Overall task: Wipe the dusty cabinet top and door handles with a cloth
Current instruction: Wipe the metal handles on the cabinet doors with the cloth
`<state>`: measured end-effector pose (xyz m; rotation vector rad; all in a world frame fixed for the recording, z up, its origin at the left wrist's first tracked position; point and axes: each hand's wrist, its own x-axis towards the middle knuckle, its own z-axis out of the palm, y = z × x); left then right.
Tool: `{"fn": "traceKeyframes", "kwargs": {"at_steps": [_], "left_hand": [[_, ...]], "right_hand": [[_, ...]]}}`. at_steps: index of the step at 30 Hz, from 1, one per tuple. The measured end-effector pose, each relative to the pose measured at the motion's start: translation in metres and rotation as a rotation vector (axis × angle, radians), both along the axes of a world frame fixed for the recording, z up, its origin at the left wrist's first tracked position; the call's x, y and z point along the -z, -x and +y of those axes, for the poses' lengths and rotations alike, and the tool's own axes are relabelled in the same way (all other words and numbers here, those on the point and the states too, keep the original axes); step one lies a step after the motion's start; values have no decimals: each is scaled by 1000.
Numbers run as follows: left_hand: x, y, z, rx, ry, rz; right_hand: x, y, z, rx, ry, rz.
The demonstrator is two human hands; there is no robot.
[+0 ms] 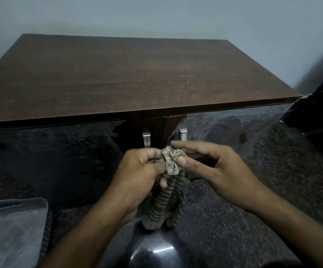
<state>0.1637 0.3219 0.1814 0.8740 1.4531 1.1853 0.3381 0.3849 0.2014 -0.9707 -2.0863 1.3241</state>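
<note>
In the head view, a striped cloth [171,182] is held in front of the cabinet doors, bunched at the top and hanging down with its long axis roughly vertical. It is gripped by the left hand [139,171], whose fingers are curled round its upper part, while its crumpled top is pinched by the right hand [211,167] between thumb and forefinger, the other fingers being loosely spread and holding nothing. The cabinet top [118,74], brown and faintly marked with dust, lies above and beyond both hands, well apart from the cloth. Two metal handles are seen just above the hands: the left handle [146,139] over the left hand's knuckles, the right handle [183,134] just beyond the right forefinger, which is judged the nearer of the two to the cloth. The cloth is probably being gathered into a pad before wiping; neither surface is touched by it yet. A grey mat [11,229] lies at lower left.
</note>
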Motion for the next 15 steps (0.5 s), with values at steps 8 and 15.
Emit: {"fn": "traceKeyframes", "kwargs": {"at_steps": [8,15], "left_hand": [[0,-2,1,-130,-197,246],[8,-19,1,-259,-310,597]], "right_hand": [[10,12,11,300,-343,107],[20,33,27,386,-919,-20]]}}
